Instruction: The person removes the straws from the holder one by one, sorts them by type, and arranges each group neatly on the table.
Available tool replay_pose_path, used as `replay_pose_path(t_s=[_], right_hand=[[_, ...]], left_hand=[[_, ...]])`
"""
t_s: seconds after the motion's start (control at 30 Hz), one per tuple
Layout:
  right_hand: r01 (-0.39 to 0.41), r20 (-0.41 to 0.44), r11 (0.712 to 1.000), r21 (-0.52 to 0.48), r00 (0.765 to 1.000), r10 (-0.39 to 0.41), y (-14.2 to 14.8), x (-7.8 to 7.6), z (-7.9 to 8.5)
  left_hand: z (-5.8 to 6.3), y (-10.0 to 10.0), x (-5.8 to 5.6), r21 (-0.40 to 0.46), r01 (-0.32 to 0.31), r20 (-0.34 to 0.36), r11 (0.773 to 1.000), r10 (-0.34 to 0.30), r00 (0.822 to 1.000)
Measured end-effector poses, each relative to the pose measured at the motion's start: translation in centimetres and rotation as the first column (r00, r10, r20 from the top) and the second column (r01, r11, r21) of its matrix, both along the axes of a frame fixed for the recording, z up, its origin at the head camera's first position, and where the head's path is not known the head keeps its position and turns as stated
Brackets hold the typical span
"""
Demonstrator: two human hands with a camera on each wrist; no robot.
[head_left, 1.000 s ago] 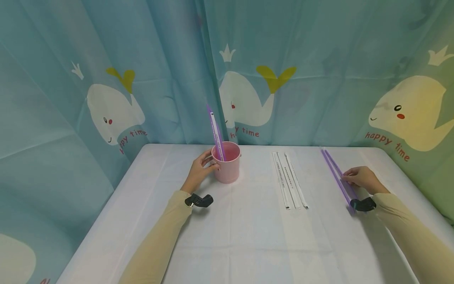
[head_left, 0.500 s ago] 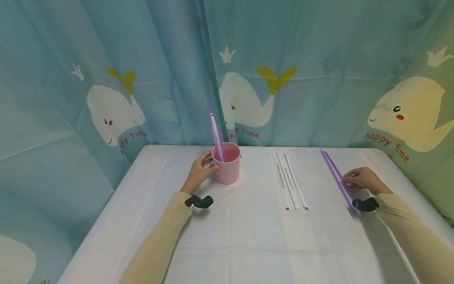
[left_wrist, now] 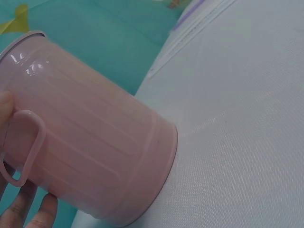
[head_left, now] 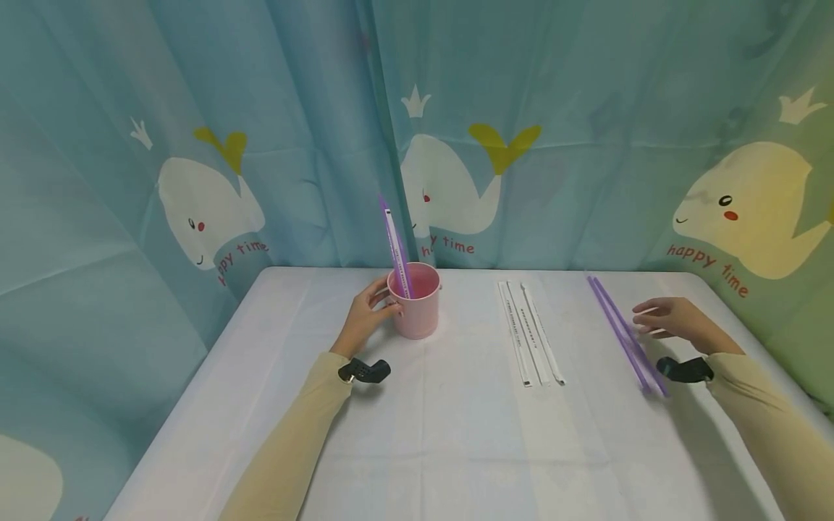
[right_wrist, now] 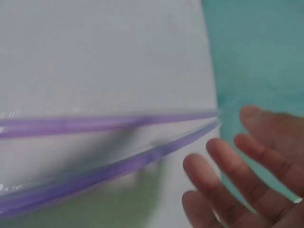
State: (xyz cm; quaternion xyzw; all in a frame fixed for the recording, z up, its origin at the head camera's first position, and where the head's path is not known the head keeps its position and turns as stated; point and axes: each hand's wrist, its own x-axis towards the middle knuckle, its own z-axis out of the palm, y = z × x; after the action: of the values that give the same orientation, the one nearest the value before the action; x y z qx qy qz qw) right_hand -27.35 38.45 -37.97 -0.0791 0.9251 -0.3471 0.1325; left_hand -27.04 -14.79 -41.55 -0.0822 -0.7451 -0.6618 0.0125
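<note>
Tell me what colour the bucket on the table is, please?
The bucket is pink, and the left wrist view shows it best.

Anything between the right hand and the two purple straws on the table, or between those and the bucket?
Nothing visible between the right hand and the purple straws. Toward the bucket, three white straws lie in between, flat on the table; a lifted straw should likely clear them.

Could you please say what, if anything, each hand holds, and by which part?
The left hand holds the pink bucket around its side, next to the handle; the right hand holds nothing.
</note>
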Motion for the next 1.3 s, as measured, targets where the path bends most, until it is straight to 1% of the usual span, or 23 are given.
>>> replay_pose_path(t_s=[0.07, 0.13, 0.23, 0.37, 0.47, 0.6, 0.7, 0.77, 0.9, 1.03, 1.13, 1.3], right_hand=[[-0.027, -0.066, 0.999, -0.035, 0.998, 0.025, -0.2, 0.3, 0.5], [-0.055, -0.134, 0.996, -0.069, 0.99, 0.046, -0.5, 0.6, 1.0], [-0.085, -0.206, 0.99, -0.111, 0.977, 0.061, -1.2, 0.8, 1.6], [-0.097, -0.226, 0.992, -0.08, 0.971, 0.077, -2.7, 0.9, 2.6], [-0.105, -0.227, 0.994, -0.039, 0.969, 0.093, -4.1, 0.9, 3.6], [-0.125, -0.234, 0.992, -0.017, 0.965, 0.118, -6.4, 0.7, 4.8], [-0.144, -0.234, 0.989, -0.036, 0.963, 0.131, -8.2, 0.4, 5.5], [-0.16, -0.234, 0.986, -0.049, 0.961, 0.144, -9.4, 0.3, 5.9], [-0.176, -0.25, 0.984, -0.031, 0.955, 0.163, -11.9, -0.3, 6.5], [-0.189, -0.267, 0.982, -0.002, 0.947, 0.182, -14.3, -1.1, 6.7], [-0.207, -0.265, 0.978, -0.026, 0.945, 0.193, -16.0, -1.8, 6.7], [-0.223, -0.249, 0.971, -0.086, 0.949, 0.196, -18.8, -2.9, 6.7]], left_hand=[[0.0, 0.0, 0.0, -0.003, 0.001, 0.0, 1.0, -0.001, 1.0], [0.1, 0.0, 0.1, -0.003, 0.003, 0.004, 1.0, -0.003, 1.0], [0.9, 0.0, 0.6, 0.003, 0.013, 0.024, 1.0, -0.013, 1.0], [2.2, 0.1, 1.5, 0.006, 0.024, 0.05, 1.0, -0.024, 0.998], [2.6, 0.2, 1.7, -0.019, 0.026, 0.046, 0.999, -0.025, 0.999], [1.6, 0.0, 1.0, -0.021, 0.022, 0.041, 1.0, -0.021, 0.999], [0.5, -0.1, 0.3, -0.008, 0.014, 0.033, 1.0, -0.014, 0.999], [0.3, -0.1, 0.2, -0.008, 0.012, 0.015, 1.0, -0.012, 1.0], [0.1, 0.0, 0.1, -0.012, 0.014, -0.02, 1.0, -0.014, 1.0], [0.0, 0.1, 0.2, -0.038, 0.003, -0.027, 0.999, -0.004, 1.0], [0.1, 0.1, 0.3, -0.06, -0.004, -0.019, 0.998, 0.003, 1.0], [0.2, 0.1, 0.5, -0.09, -0.008, -0.014, 0.996, 0.006, 1.0]])
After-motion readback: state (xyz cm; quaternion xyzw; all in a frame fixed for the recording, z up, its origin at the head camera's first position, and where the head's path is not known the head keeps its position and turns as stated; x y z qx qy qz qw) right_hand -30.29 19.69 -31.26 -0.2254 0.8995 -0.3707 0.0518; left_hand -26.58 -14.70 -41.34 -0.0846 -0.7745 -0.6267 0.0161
